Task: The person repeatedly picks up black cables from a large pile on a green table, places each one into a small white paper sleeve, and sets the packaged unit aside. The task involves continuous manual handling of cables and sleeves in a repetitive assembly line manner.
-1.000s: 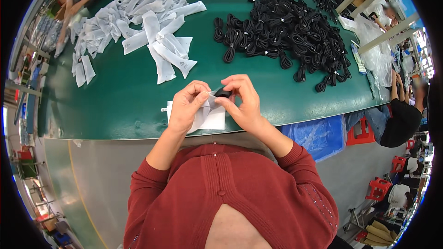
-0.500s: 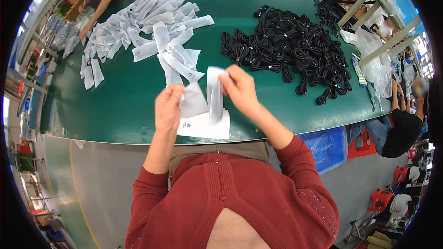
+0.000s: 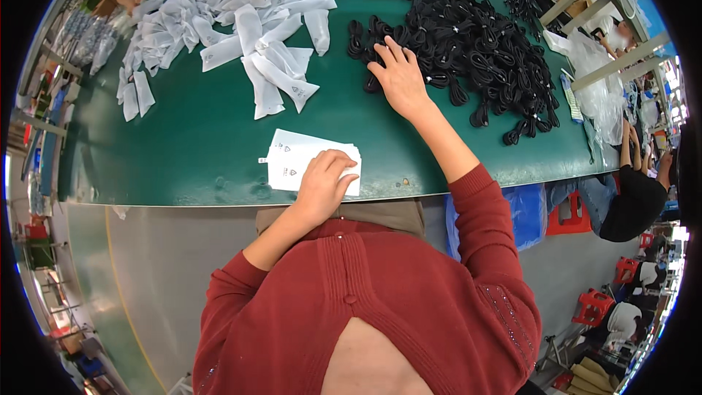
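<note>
Right hand [image 3: 403, 82] moved to cables [image 3: 468, 44], spread; left hand [image 3: 320, 186] loosely curled on bags [image 3: 287, 152], long axis sideways

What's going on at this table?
A person in a red cardigan is working at a green table with bare hands. Their left hand rests on a stack of flat white bags near the table's edge. Their right hand is spread at the left side of a heap of coiled black cords; whether it grips one is unclear. White packets lie piled farther left.
</note>
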Action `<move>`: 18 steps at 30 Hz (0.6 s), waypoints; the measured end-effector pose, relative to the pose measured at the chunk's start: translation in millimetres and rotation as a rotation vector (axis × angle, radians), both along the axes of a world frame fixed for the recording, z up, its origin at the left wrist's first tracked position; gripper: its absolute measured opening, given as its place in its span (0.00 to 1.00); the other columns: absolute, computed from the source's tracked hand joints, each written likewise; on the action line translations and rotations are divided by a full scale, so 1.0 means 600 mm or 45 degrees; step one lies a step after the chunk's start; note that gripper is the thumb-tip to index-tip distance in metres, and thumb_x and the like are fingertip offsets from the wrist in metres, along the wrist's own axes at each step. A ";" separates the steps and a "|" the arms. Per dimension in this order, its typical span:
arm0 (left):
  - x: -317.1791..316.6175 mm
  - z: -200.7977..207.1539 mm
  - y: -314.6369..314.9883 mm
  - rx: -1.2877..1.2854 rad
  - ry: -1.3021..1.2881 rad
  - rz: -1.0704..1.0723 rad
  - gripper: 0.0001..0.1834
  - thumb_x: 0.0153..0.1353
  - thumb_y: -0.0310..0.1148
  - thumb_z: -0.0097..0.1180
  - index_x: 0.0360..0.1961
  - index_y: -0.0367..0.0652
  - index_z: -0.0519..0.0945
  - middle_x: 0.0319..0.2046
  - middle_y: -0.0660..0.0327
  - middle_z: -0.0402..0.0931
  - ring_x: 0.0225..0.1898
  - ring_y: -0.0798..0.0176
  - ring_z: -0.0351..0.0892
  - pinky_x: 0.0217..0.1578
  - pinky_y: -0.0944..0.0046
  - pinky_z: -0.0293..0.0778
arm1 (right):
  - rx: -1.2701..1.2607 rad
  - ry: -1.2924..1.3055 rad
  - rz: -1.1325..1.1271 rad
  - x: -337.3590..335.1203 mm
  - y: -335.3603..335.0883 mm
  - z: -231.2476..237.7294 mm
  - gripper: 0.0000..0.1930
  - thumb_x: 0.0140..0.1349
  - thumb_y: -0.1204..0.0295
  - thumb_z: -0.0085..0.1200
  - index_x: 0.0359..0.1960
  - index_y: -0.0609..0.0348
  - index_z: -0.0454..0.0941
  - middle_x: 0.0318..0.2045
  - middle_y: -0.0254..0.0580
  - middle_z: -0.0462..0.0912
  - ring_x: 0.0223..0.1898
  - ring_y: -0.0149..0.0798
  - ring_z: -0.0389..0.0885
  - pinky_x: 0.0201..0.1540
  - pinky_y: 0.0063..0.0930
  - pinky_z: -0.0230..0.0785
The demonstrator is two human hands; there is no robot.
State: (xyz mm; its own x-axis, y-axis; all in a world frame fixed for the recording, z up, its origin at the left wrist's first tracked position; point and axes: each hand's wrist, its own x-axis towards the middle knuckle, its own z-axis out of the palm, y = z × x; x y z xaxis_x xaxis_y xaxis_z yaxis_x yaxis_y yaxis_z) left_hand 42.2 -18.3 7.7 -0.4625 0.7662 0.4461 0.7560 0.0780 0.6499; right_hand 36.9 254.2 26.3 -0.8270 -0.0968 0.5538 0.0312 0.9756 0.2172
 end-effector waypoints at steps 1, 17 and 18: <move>-0.001 -0.002 0.000 -0.001 -0.029 0.000 0.11 0.52 0.22 0.65 0.38 0.38 0.81 0.39 0.55 0.77 0.41 0.51 0.76 0.44 0.56 0.73 | -0.056 0.054 0.023 0.003 0.003 -0.002 0.13 0.53 0.78 0.54 0.42 0.56 0.79 0.56 0.53 0.74 0.63 0.58 0.68 0.56 0.46 0.65; -0.034 -0.023 0.005 -0.082 -0.213 0.004 0.04 0.55 0.20 0.62 0.31 0.37 0.79 0.30 0.57 0.76 0.30 0.60 0.77 0.33 0.62 0.74 | -1.861 -0.342 -0.012 0.196 -0.143 -0.011 0.20 0.66 0.66 0.55 0.56 0.62 0.73 0.36 0.49 0.81 0.33 0.37 0.77 0.38 0.30 0.70; -0.036 -0.022 0.005 -0.088 -0.276 0.021 0.04 0.55 0.20 0.62 0.31 0.36 0.79 0.30 0.58 0.76 0.29 0.62 0.76 0.33 0.64 0.73 | -1.856 -0.340 0.054 0.206 -0.149 -0.007 0.21 0.67 0.66 0.54 0.59 0.60 0.72 0.37 0.49 0.79 0.33 0.43 0.78 0.39 0.35 0.71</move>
